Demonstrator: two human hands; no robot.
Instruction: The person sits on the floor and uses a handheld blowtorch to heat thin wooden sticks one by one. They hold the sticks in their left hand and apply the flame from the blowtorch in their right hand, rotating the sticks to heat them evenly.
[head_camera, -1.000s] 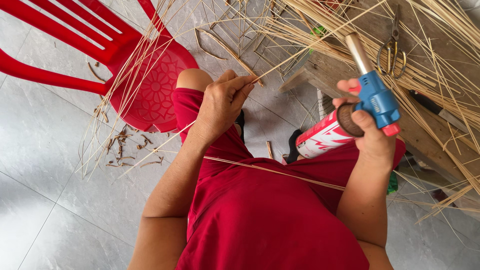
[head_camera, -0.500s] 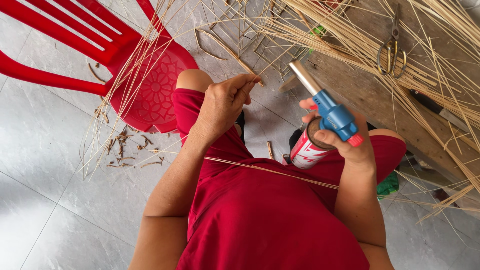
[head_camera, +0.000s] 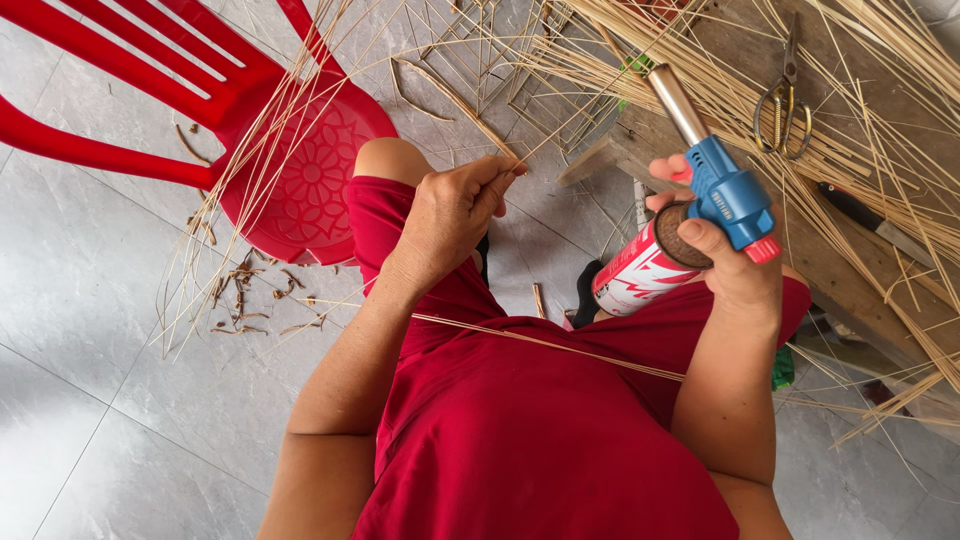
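**weaver_k:** The right hand (head_camera: 725, 265) has its grip wrapped around a blue gas torch (head_camera: 728, 195) on a red-and-white canister (head_camera: 638, 275), thumb on the round knob, metal nozzle (head_camera: 676, 102) pointing up and away. The left hand (head_camera: 450, 215) pinches a thin cane strip (head_camera: 545, 140) at its fingertips (head_camera: 508, 172), just above the knee.

**rattan_joe:** Good hold, I'd say. The strip end sits near the nozzle but apart from it. Best to keep those fingertips back from the heat and aim clear of the loose cane pile (head_camera: 800, 90) on the wooden tabletop (head_camera: 880, 270). Scissors (head_camera: 782, 105) lie there too; a red chair (head_camera: 250, 140) stands to the left.
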